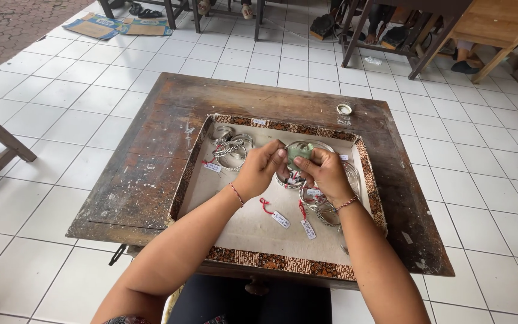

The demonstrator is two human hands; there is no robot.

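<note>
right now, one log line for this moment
left hand: holds silver bangle | right hand: rubs it with green cloth | over tray of tagged bangles

I sit at a worn dark wooden table (pixel 151 174) on a floor of white tiles (pixel 481 180). Red brick paving (pixel 7 27) begins at the far left. Flattened cardboard (pixel 118 25) lies ahead, beside dark chair legs (pixel 169 12). A light wooden bench (pixel 493 24) stands at the far right. Daylight falls evenly.
</note>
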